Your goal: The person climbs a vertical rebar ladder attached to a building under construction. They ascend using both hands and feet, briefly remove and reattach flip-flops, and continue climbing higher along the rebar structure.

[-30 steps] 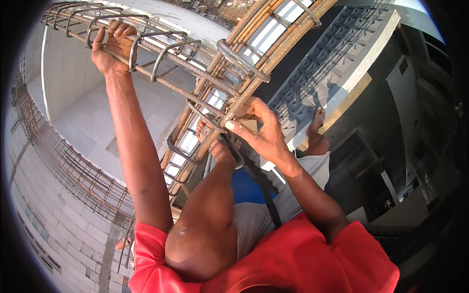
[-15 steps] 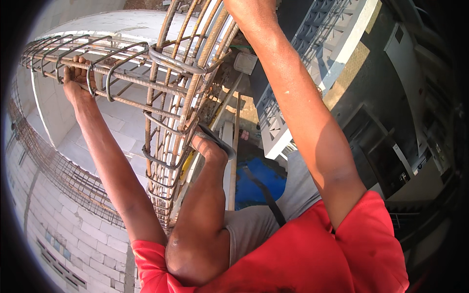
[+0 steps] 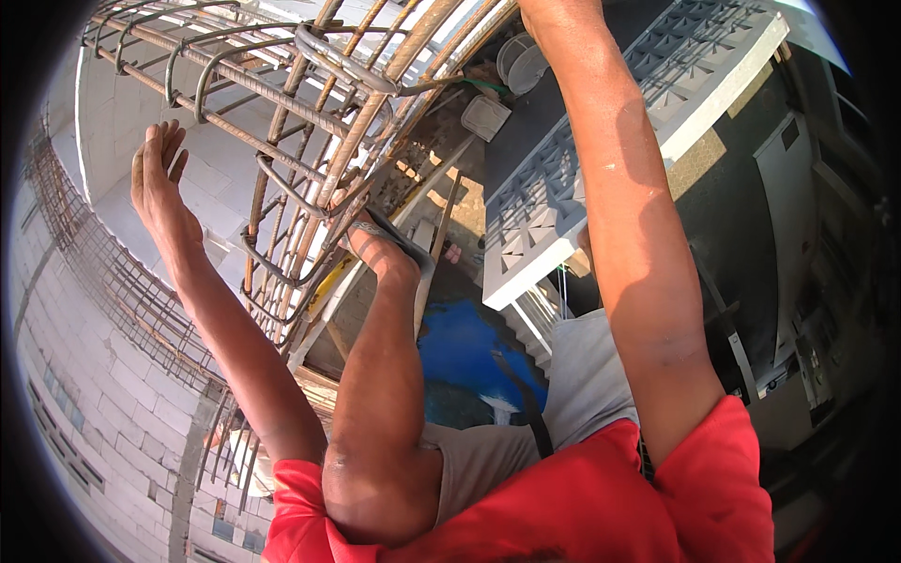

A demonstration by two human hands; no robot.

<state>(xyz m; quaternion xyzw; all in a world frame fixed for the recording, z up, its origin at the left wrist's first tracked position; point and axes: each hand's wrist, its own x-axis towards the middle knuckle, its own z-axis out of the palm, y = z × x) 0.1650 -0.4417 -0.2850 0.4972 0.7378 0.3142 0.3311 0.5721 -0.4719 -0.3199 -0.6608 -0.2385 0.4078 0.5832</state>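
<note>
My left hand (image 3: 167,192) is off the bars, its fingers stretched out and nothing in it. Just above it runs a horizontal cage of ribbed steel bars (image 3: 246,92) tied with bent stirrups. That cage meets an upright bundle of rebar (image 3: 310,161), where a thick steel loop (image 3: 343,64) wraps the joint. My right arm reaches up past the bundle; only the wrist and the base of my right hand (image 3: 560,11) show, and the fingers are cut off by the top edge. My bent leg rests its sandalled foot (image 3: 375,239) against the rebar.
Far below lie a blue sheet (image 3: 465,347) and a pale plastic chair (image 3: 486,116). To the right juts a white ledge with a grey pyramid-patterned face (image 3: 544,220). White block walls (image 3: 122,394) and a mesh of rebar (image 3: 122,296) stand at left.
My left hand has let go of the horizontal rebar cage and dropped below it, fingers now straight. The view has shifted, and my right arm now appears farther right.
</note>
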